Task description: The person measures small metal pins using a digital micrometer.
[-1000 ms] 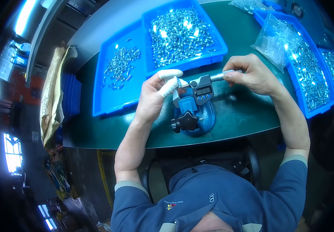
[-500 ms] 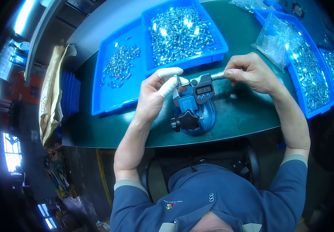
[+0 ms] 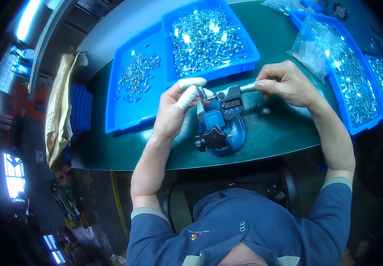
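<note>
1. Your left hand (image 3: 170, 107) pinches a small metal cylinder (image 3: 202, 93) at its fingertips (two white-covered), by the left end of the micrometer (image 3: 233, 104).
2. Your right hand (image 3: 288, 85) grips the micrometer's right-end thimble (image 3: 248, 87).

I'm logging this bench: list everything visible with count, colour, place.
Table: one, green, centre
Trays: four, blue, two ahead, two right
Metal parts: many, silvery, in trays
Bag: one, clear, over a right tray
Stand: one, blue, on table
Micrometer: one, grey, in stand
Paper: one, tan, left of table
Bins: count unclear, blue, beside paper
Shirt: one, blue-grey, lower middle
Left hand: one, white finger covers, at micrometer
Right hand: one, bare, on micrometer
</note>
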Motion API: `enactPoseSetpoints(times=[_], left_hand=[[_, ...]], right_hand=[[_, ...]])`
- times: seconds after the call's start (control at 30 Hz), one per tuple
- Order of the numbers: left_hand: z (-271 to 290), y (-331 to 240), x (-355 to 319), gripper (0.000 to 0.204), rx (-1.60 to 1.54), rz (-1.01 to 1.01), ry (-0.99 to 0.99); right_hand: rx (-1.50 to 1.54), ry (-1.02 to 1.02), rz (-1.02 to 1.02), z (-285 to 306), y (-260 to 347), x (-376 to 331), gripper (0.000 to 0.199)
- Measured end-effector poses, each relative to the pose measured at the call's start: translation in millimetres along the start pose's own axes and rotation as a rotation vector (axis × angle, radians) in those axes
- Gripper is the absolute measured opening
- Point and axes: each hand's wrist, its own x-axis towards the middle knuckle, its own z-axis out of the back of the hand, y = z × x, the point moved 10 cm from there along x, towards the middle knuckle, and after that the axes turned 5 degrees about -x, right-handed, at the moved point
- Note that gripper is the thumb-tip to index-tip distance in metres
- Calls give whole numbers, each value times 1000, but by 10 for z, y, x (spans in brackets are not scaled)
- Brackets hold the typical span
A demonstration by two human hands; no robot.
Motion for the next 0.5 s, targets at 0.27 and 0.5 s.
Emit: enactPoseSetpoints(times=[0.27,0.5], left_hand=[[-60,-51,-4,22,10,-8,19],[-49,-60,-24,19,18,-22,-20]], right_hand=[[42,9,10,-4,28,-3,27],[77,32,-4,-17,58,-20,29]])
